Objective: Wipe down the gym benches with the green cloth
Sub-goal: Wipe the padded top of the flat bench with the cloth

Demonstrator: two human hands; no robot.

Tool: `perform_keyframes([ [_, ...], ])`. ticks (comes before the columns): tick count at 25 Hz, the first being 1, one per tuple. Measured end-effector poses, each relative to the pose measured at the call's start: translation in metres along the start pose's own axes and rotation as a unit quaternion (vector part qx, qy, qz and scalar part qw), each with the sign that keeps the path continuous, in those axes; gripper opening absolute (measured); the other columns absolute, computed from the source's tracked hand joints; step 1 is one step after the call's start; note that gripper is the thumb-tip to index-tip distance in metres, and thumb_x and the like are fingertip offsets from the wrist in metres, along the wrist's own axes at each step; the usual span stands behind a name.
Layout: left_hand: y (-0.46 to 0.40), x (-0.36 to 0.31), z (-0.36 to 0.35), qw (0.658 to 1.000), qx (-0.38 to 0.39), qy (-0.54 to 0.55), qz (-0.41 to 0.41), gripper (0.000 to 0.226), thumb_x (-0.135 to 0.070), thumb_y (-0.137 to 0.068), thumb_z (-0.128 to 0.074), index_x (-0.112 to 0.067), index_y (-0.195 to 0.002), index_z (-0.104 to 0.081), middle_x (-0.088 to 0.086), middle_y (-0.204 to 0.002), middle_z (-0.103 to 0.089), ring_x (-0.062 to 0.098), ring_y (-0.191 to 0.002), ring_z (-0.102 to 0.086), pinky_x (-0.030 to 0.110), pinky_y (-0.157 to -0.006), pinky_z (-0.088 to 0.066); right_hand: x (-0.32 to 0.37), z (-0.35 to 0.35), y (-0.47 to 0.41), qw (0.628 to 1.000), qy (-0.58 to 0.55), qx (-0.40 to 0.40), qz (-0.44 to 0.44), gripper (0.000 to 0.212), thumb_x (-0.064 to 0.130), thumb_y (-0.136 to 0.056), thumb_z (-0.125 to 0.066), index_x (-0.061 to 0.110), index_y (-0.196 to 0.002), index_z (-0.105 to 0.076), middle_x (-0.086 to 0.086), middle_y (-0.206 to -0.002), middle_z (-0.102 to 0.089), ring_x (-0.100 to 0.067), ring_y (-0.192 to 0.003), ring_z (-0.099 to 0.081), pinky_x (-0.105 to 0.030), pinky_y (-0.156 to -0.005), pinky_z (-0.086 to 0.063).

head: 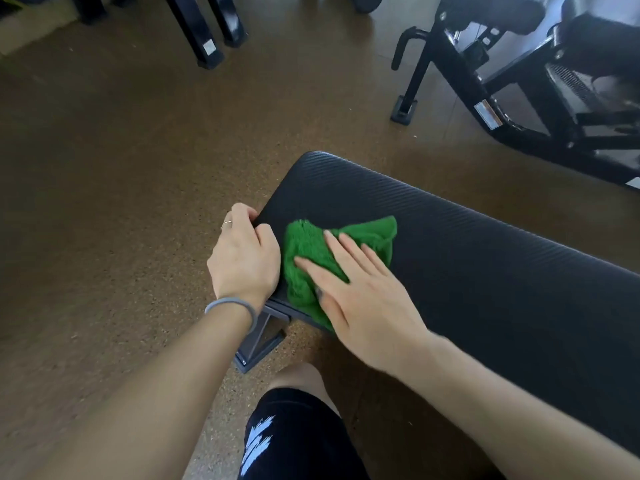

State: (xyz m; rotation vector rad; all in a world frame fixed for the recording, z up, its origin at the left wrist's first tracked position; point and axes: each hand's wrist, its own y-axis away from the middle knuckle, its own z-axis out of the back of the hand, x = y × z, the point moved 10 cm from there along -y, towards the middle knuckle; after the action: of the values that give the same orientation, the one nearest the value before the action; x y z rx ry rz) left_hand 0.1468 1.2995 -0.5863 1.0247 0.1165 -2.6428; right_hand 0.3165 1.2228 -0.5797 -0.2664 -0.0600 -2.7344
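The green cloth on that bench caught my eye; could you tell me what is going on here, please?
A person is wiping a black padded gym bench. Their right hand lies flat, fingers straight, pressing the green cloth onto the pad near its end. Their left hand grips the end edge of the bench, fingers curled round it, apparently steadying it. Part of the cloth hangs over the near edge. Another black bench frame stands on the brown floor behind.
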Motion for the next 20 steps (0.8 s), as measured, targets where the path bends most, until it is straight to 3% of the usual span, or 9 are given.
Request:
perform_keyframes([
  [3, -0.001, 0.004, 0.003, 0.997, 0.035, 0.060, 0.019, 0.020, -0.022, -0.101, -0.037, -0.019, -0.112, -0.053, -0.002, -0.110, -0.054, 0.022, -0.093, -0.050, 0.036, -0.083, -0.040, 0.000, 0.003, -0.067, 0.999, 0.000, -0.031, -0.036, 0.052, 0.038, -0.108, -0.026, 0.039, -0.159, -0.032, -0.012, -0.170, -0.023, -0.033, -0.157, -0.019, -0.049, -0.128, -0.017],
  [5, 0.005, 0.024, 0.005, 0.968, 0.055, 0.223, 0.102, 0.027, -0.023, -0.103, -0.037, -0.022, -0.113, -0.062, -0.004, -0.107, -0.060, 0.010, -0.090, -0.056, 0.028, -0.075, -0.043, 0.007, 0.001, -0.082, 0.998, -0.003, -0.034, -0.057, 0.051, 0.036, -0.109, -0.032, 0.037, -0.160, -0.032, -0.015, -0.170, -0.021, -0.036, -0.157, -0.018, -0.051, -0.128, -0.015],
  [8, 0.032, 0.062, -0.008, 0.901, 0.095, 0.377, 0.193, 0.032, -0.034, -0.106, -0.040, -0.030, -0.114, -0.070, -0.009, -0.110, -0.071, 0.005, -0.098, -0.065, 0.023, -0.077, -0.049, 0.035, -0.004, -0.028, 0.999, 0.015, -0.033, 0.018, 0.053, 0.033, -0.108, -0.036, 0.037, -0.160, -0.030, -0.013, -0.169, -0.023, -0.033, -0.157, -0.020, -0.051, -0.127, -0.018],
  [11, 0.052, 0.091, -0.031, 0.866, 0.122, 0.425, 0.236, 0.038, -0.040, -0.106, -0.038, -0.031, -0.128, -0.067, -0.006, -0.118, -0.073, 0.008, -0.108, -0.068, 0.027, -0.087, -0.052, 0.054, -0.014, 0.014, 0.993, 0.064, -0.011, 0.103, 0.063, 0.024, -0.103, -0.049, 0.039, -0.161, -0.029, -0.014, -0.169, -0.021, -0.036, -0.156, -0.021, -0.055, -0.125, -0.023],
  [13, 0.059, 0.094, -0.040, 0.833, 0.128, 0.470, 0.263, 0.046, -0.051, -0.102, -0.038, -0.028, -0.127, -0.070, 0.001, -0.122, -0.074, 0.015, -0.109, -0.071, 0.034, -0.093, -0.055, 0.060, -0.015, -0.002, 0.988, 0.096, -0.022, 0.122, 0.066, 0.020, -0.102, -0.056, 0.038, -0.160, -0.032, -0.019, -0.168, -0.022, -0.040, -0.154, -0.024, -0.057, -0.123, -0.027],
  [17, 0.072, 0.084, -0.046, 0.752, 0.136, 0.564, 0.312, 0.057, -0.052, -0.107, -0.024, -0.021, -0.107, -0.072, 0.006, -0.098, -0.080, 0.018, -0.082, -0.078, 0.027, -0.059, -0.060, 0.083, -0.017, -0.045, 0.984, 0.078, -0.040, 0.152, 0.051, 0.027, -0.103, -0.052, 0.033, -0.153, -0.046, -0.024, -0.163, -0.031, -0.044, -0.150, -0.029, -0.058, -0.122, -0.027],
  [18, 0.071, 0.085, -0.044, 0.736, 0.127, 0.588, 0.311, 0.058, -0.052, -0.108, -0.022, -0.021, -0.108, -0.070, 0.006, -0.099, -0.080, 0.017, -0.084, -0.078, 0.027, -0.062, -0.061, 0.087, -0.018, -0.057, 0.985, 0.075, -0.042, 0.153, 0.046, 0.030, -0.103, -0.051, 0.030, -0.149, -0.051, -0.024, -0.161, -0.036, -0.044, -0.149, -0.031, -0.058, -0.122, -0.027],
  [20, 0.065, 0.091, -0.033, 0.733, 0.094, 0.597, 0.312, 0.060, -0.057, -0.107, -0.019, -0.023, -0.123, -0.066, 0.006, -0.119, -0.075, 0.017, -0.106, -0.073, 0.033, -0.091, -0.058, 0.091, -0.020, -0.089, 0.990, 0.057, -0.034, 0.120, 0.041, 0.037, -0.103, -0.048, 0.023, -0.139, -0.062, -0.023, -0.149, -0.050, -0.042, -0.147, -0.036, -0.056, -0.121, -0.026],
])
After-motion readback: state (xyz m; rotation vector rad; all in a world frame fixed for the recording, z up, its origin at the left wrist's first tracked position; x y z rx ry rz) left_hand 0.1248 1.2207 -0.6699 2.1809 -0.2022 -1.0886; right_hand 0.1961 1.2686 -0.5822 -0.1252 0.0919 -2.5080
